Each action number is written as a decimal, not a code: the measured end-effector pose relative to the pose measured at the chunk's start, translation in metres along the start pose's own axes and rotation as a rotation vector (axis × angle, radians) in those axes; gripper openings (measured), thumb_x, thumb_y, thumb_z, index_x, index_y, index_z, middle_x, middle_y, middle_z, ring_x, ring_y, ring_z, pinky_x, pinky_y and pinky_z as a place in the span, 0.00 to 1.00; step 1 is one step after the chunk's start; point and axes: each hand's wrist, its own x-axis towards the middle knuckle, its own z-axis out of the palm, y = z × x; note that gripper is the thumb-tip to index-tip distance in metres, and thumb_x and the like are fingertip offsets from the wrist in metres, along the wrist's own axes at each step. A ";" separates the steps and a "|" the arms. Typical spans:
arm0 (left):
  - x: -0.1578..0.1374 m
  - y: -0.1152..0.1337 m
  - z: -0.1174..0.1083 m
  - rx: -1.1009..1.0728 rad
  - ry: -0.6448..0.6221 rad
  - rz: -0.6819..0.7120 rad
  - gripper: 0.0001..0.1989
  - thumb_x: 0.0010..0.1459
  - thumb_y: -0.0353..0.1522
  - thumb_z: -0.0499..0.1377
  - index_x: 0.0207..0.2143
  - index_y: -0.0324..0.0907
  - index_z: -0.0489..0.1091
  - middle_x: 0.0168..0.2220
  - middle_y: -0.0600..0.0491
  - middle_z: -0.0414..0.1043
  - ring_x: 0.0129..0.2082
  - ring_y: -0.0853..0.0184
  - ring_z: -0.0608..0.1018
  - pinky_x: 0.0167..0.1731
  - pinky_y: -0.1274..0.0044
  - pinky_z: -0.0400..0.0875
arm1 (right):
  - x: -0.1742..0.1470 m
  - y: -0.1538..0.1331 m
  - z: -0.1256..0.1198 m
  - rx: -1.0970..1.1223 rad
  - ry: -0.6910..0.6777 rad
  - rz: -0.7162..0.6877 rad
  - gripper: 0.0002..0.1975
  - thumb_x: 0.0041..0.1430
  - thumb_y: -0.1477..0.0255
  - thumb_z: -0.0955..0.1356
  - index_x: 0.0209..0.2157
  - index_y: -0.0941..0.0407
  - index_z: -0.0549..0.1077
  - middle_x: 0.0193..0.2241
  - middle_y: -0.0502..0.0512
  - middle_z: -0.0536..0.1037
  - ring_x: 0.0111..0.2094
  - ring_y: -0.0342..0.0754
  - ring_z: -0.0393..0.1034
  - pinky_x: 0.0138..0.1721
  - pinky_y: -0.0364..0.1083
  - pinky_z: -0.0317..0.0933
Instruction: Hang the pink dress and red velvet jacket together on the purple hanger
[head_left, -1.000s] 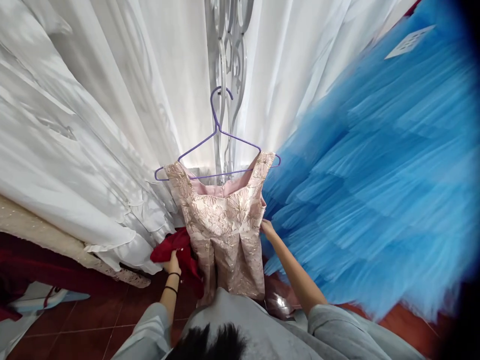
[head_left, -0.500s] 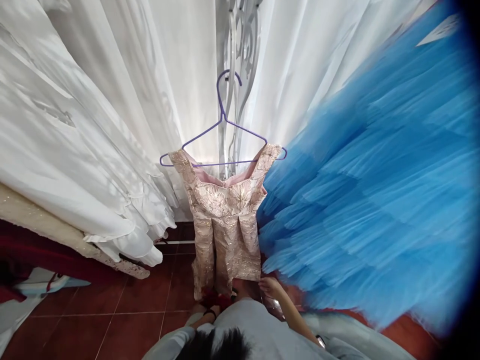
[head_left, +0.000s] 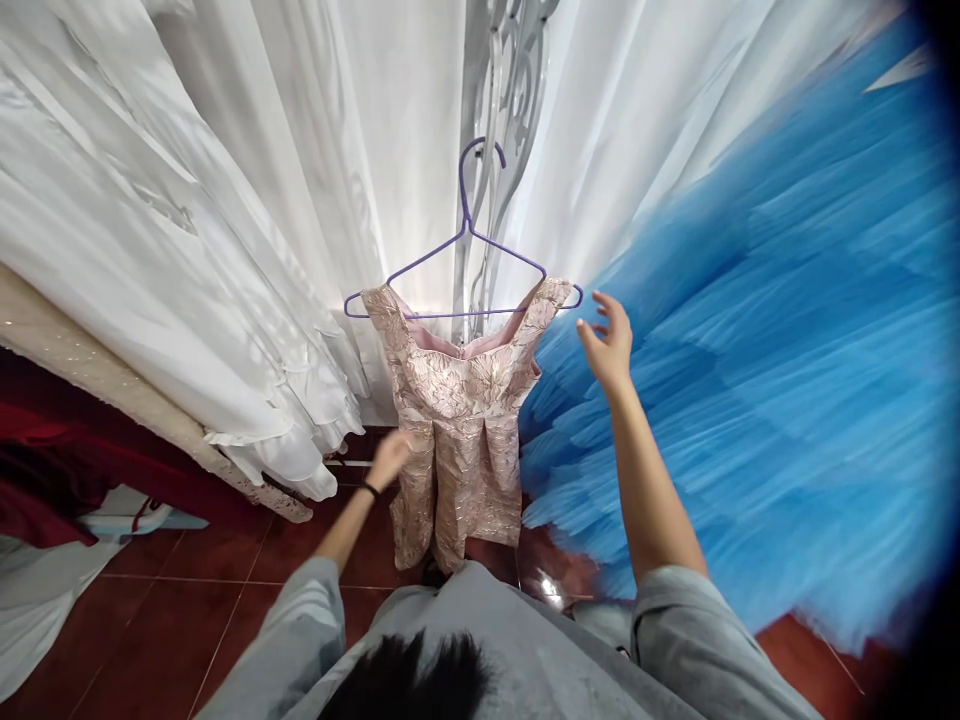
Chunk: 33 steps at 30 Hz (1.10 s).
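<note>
A pink and gold brocade dress [head_left: 465,390] hangs by its wide straps on a purple hanger [head_left: 466,220]. The hanger is hooked on a white scrolled metal rack [head_left: 517,110]. My right hand [head_left: 609,340] is raised just right of the hanger's right end, thumb and fingers apart, holding nothing. Beside the left side of the dress's waist is my left hand [head_left: 391,458], with a dark band at the wrist. Its fingers are blurred, and whether they touch the fabric is unclear.
White gowns [head_left: 247,250] hang on the left above a beige sparkly garment [head_left: 135,395] and dark red cloth [head_left: 45,430]. A blue tulle skirt [head_left: 750,400] fills the right. Red-brown floor tiles [head_left: 172,630] lie below.
My right hand has left the dress's hem and risen to the hanger's right end. My left hand has come up from low by the hem to the waist. The view has shifted slightly.
</note>
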 end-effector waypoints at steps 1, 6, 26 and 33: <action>0.020 -0.002 -0.010 0.005 0.087 -0.015 0.18 0.68 0.42 0.51 0.51 0.40 0.69 0.50 0.43 0.71 0.47 0.61 0.75 0.48 0.64 0.72 | 0.015 -0.005 0.000 -0.015 -0.030 -0.050 0.29 0.56 0.59 0.67 0.58 0.51 0.68 0.61 0.61 0.69 0.59 0.59 0.64 0.51 0.57 0.68; 0.142 0.027 -0.078 0.067 0.394 0.252 0.22 0.65 0.44 0.52 0.54 0.40 0.66 0.58 0.42 0.66 0.61 0.58 0.65 0.62 0.65 0.59 | 0.055 -0.016 0.016 0.013 -0.187 -0.146 0.25 0.57 0.56 0.68 0.53 0.53 0.74 0.52 0.61 0.77 0.54 0.58 0.68 0.55 0.57 0.65; 0.158 0.010 -0.076 -0.454 0.395 0.099 0.24 0.54 0.51 0.61 0.22 0.41 0.65 0.20 0.58 0.59 0.21 0.73 0.65 0.22 0.82 0.62 | 0.025 -0.013 0.006 0.614 -0.029 0.237 0.24 0.42 0.50 0.75 0.30 0.57 0.80 0.23 0.50 0.76 0.31 0.47 0.74 0.38 0.50 0.73; 0.108 -0.038 -0.051 -0.611 0.446 -0.171 0.24 0.50 0.53 0.63 0.25 0.40 0.66 0.20 0.58 0.62 0.20 0.74 0.65 0.21 0.81 0.63 | -0.023 0.012 0.030 0.626 0.026 0.419 0.25 0.38 0.51 0.75 0.30 0.58 0.78 0.23 0.48 0.74 0.28 0.45 0.69 0.36 0.48 0.71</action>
